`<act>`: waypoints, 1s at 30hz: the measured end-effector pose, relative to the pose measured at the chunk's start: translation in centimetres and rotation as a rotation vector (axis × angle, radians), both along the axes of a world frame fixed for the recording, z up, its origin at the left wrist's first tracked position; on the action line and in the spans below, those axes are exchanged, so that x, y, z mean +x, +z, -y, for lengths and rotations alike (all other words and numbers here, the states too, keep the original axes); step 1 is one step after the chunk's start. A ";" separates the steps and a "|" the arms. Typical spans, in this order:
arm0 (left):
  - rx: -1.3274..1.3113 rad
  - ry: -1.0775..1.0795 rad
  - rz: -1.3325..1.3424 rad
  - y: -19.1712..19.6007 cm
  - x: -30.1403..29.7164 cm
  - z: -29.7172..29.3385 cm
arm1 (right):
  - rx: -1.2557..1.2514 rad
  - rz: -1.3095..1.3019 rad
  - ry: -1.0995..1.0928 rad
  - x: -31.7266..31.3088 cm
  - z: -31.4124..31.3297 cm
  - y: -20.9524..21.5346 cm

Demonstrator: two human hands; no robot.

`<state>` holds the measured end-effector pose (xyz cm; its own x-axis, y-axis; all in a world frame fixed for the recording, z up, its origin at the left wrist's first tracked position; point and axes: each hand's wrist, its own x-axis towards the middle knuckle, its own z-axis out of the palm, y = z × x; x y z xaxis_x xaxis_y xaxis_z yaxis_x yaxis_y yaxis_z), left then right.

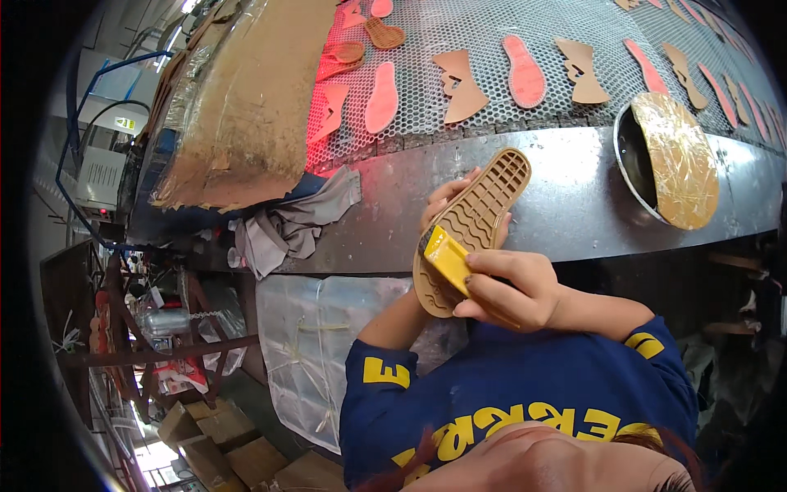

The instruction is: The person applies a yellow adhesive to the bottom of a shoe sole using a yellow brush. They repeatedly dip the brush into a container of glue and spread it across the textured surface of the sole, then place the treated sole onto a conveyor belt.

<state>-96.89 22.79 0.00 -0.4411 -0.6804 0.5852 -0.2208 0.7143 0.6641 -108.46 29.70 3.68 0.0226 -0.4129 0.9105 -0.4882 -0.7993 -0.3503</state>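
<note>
A tan shoe sole with a gridded, wavy inner face is held up, tilted, above the near edge of the metal ledge. My left hand is closed round it from behind, with fingers showing along both edges and the rest hidden. My right hand pinches a flat yellow brush. Its dark bristle end lies against the sole's left edge, around the middle.
Beyond the metal ledge, pink insoles and tan cut pieces lie on a mesh belt. A partly covered metal bowl stands right. Left are a grey cloth and cardboard.
</note>
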 end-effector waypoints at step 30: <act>1.322 -0.794 -0.913 -2.7 -3.9 0.0 | 0.234 -0.143 0.323 -7.4 -0.2 1.5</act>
<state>-100.77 22.75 -2.71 -0.7443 -0.6597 0.1040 0.6032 -0.5971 0.5288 -115.88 29.86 5.21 0.3038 -0.5594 0.7712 -0.2828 -0.8259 -0.4877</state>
